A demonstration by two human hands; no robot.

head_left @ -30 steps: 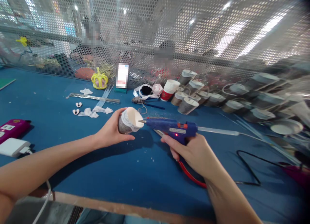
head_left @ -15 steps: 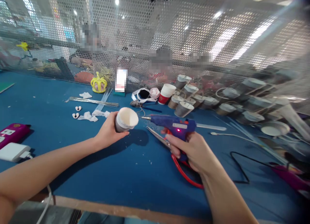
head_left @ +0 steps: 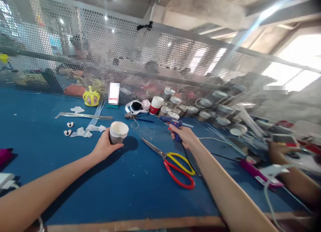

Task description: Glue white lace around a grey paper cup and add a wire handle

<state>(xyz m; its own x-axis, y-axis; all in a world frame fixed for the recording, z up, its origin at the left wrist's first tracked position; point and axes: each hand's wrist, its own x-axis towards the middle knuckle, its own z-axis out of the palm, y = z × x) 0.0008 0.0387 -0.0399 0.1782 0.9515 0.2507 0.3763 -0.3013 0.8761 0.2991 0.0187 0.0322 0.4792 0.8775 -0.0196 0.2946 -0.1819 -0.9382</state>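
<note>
My left hand (head_left: 104,145) is wrapped round a paper cup (head_left: 118,133) with a grey lower wall and a white, cloth-like lining at its rim. The cup is held just above the blue table (head_left: 140,198), tilted a little. Farther off to the right, my right hand (head_left: 184,135) grips a blue hot glue gun (head_left: 173,122) by its handle, with a small red light lit and a clear glue stick out of its back. Between my arms lie scissors (head_left: 163,155) with one red and one yellow handle loop, touched by neither hand.
Several grey cups (head_left: 175,100) crowd the back right beside white-and-red paper cups (head_left: 155,104). A yellow crown-shaped piece (head_left: 91,98), metal wires (head_left: 85,116) and white fabric scraps (head_left: 82,132) lie left. A purple power strip (head_left: 258,175) and another person's arm (head_left: 296,168) are at right.
My right hand has carried the glue gun away from the cup, toward the back, uncovering the scissors. The left hand still holds the cup. The view has tilted up and turned right.
</note>
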